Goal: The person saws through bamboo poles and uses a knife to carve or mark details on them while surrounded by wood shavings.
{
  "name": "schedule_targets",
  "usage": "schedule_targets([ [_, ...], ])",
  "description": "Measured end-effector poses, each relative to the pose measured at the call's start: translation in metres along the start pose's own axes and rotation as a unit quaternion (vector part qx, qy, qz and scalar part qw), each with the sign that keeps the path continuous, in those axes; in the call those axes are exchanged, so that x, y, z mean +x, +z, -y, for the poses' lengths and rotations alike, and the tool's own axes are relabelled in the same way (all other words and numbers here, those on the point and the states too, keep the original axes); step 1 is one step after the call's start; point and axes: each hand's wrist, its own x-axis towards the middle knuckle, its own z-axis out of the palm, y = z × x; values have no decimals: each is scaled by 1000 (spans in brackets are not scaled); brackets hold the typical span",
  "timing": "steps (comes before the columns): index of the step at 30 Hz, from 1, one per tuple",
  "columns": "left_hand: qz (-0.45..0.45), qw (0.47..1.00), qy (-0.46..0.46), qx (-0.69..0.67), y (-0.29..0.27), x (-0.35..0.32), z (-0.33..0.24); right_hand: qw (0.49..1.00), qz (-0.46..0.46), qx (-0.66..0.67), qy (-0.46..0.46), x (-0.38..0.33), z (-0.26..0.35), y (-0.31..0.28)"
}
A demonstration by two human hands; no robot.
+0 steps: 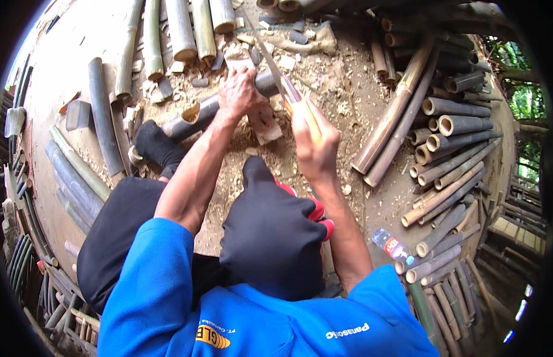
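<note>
My left hand (239, 93) is closed over a dark bamboo pole (208, 110), pressing it down on a worn wooden block (263, 126). A notch (191, 113) is cut into the pole to the left of that hand, showing pale inner wood. In my right hand (313, 140) is a handsaw's orange-yellow handle (312, 124), the fingers wrapped round it. The saw blade (266, 55) points away from me and lies across the pole near its right end. Whether its teeth sit in a cut I cannot tell. My black-socked foot (157, 144) rests by the pole's left end.
Several bamboo lengths (180, 35) lie at the far side. Stacked poles (461, 125) fill the right, with two long ones (395, 113) nearer. More poles (74, 172) lie left. A plastic bottle (391, 245) stands or lies at the right. Wood chips (342, 107) litter the ground.
</note>
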Motion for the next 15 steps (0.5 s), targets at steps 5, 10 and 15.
schedule_targets([
  [5,8,1000,-4,28,-17,5,-3,984,60,24,167,-169,59,-100],
  [10,-14,1000,-3,25,-6,3,-1,997,-25,8,67,-73,-9,-14],
  [15,28,1000,-4,-9,-12,8,-9,998,-49,43,3,0,6,-1],
])
